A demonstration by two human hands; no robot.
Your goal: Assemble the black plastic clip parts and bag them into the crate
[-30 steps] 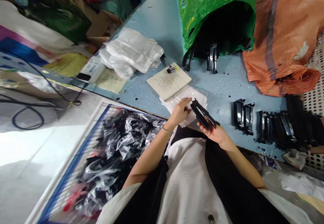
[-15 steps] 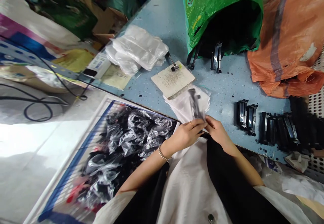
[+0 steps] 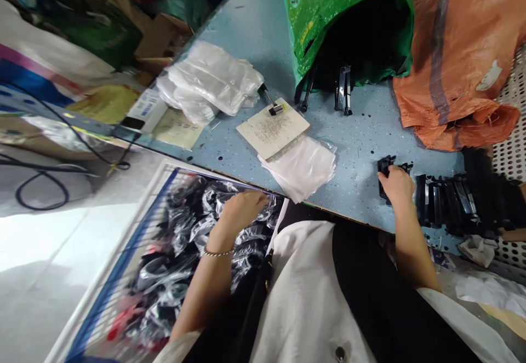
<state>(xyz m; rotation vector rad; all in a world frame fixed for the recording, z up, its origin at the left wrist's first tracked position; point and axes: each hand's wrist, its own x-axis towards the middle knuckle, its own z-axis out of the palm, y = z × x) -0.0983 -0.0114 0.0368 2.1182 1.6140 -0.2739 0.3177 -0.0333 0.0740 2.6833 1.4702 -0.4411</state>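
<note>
The right hand's (image 3: 398,185) fingers are bent around a black part (image 3: 386,162) standing near the tabletop's (image 3: 353,188) near edge, beside a row of similar pieces (image 3: 447,201). The left hand (image 3: 243,209) is over the basket of bagged pieces (image 3: 197,237), fingers curled; whether they hold anything cannot be told. The part looks light, stiff and glossy, perhaps slippery, so its long sides should offer the surest hold.

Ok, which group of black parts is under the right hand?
The small group just left of the longer row; only it has the right hand over it.
</note>
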